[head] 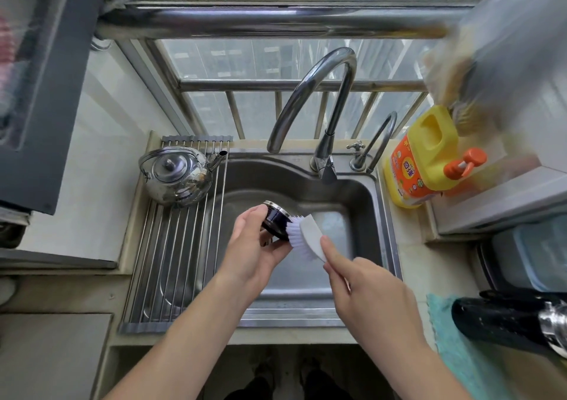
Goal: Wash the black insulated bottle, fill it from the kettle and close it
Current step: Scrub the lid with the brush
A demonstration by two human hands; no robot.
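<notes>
Over the steel sink my left hand grips the bottle's black lid, which has a shiny metal rim and lies tilted to the right. My right hand holds a white brush by its handle, with its bristles pressed against the lid's side. The black insulated bottle lies on its side on a teal cloth at the lower right, lid off, its steel neck toward the right edge. The steel kettle stands on the roll-up rack at the left of the sink.
A tall curved tap arches over the basin, with a smaller tap to its right. A yellow detergent jug with an orange pump stands at the sink's right. The wire drying rack covers the left basin. A lidded container sits at far right.
</notes>
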